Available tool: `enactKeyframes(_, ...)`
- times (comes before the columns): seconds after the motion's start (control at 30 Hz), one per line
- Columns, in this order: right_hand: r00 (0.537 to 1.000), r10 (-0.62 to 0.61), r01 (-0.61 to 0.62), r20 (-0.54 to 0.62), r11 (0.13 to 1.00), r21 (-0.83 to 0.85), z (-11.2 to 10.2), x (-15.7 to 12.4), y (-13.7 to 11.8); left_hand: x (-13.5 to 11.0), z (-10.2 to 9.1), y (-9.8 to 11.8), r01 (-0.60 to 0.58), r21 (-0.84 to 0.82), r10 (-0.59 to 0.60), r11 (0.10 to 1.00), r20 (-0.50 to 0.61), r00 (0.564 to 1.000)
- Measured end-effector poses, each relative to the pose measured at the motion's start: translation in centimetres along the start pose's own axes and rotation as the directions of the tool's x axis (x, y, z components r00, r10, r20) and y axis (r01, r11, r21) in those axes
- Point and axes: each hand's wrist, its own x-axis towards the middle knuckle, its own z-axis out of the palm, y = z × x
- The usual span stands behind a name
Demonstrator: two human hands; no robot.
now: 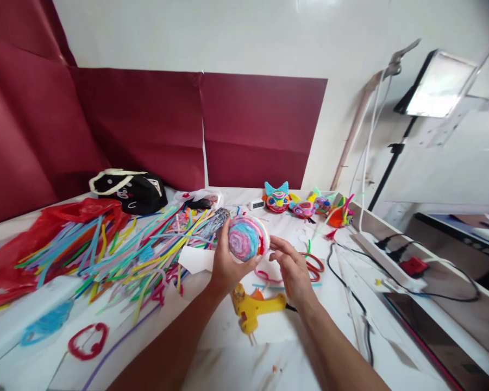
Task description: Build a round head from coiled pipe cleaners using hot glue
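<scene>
A ball wound with pipe cleaners (pixel 243 239) in pink, blue, white and red bands is held up over the table. My left hand (pixel 225 266) grips it from the left and below, thumb along its lower edge. On the other side, my right hand (pixel 291 266) has bent fingers with their tips against the ball's right edge; whether they also pinch a strand I cannot tell. Under the hands lies a yellow glue gun (pixel 255 310) on its side. Orange-handled scissors (pixel 314 266) rest just right of my right hand.
Loose pipe cleaners (pixel 146 255) and a red plastic bag (pixel 65 217) spread over the left. A black bag (pixel 132 191) stands behind them. Finished pipe-cleaner figures (pixel 277 198) line the back. At right are a power strip (pixel 391 260), black cables (pixel 346 288) and a tablet (pixel 436 336).
</scene>
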Motion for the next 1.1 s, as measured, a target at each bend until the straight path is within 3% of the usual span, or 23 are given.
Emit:
enactKeyframes(0.13, 0.999, 0.003, -0.004, -0.053, 1.000, -0.028, -0.1, 0.0, -0.5, -0.1, 0.2, 0.2, -0.121, 0.086, 0.119, 0.989, 0.032, 0.992)
enactKeyframes(0.33, 0.998, 0.065, -0.066, 0.028, 0.997, 0.050, 0.0, 0.1, -0.7, -0.3, 0.2, 0.1, -0.309, 0.229, 0.277, 0.923, 0.160, 0.947)
enactKeyframes(0.57, 0.984, 0.170, -0.176, 0.045, 0.946, 0.272, 0.5, 0.2, -1.5, -0.4, 0.1, 0.2, -0.334, 0.260, 0.284, 0.906, 0.211, 0.935)
enactKeyframes(0.73, 0.983, 0.180, -0.179, 0.031, 0.920, 0.350, 0.4, 0.2, -1.3, -0.3, 0.0, 0.0, -0.326, 0.200, 0.282, 0.924, 0.219, 0.934)
enactKeyframes(0.9, 0.985, 0.171, -0.147, -0.007, 0.863, 0.484, 0.0, 0.6, -1.2, -0.3, 0.1, -1.2, -0.214, 0.110, 0.191, 0.971, 0.184, 0.964)
enactKeyframes(1.0, 0.986, 0.166, -0.143, 0.007, 0.823, 0.550, -0.3, 0.8, -1.1, -0.4, 0.4, -1.5, -0.002, -0.017, 0.005, 1.000, 0.179, 0.984)
enactKeyframes(1.1, 0.986, 0.161, -0.151, 0.032, 0.808, 0.569, -0.4, 0.9, -0.9, -0.6, 0.8, -0.9, 0.202, -0.214, -0.143, 0.956, 0.263, 0.954)
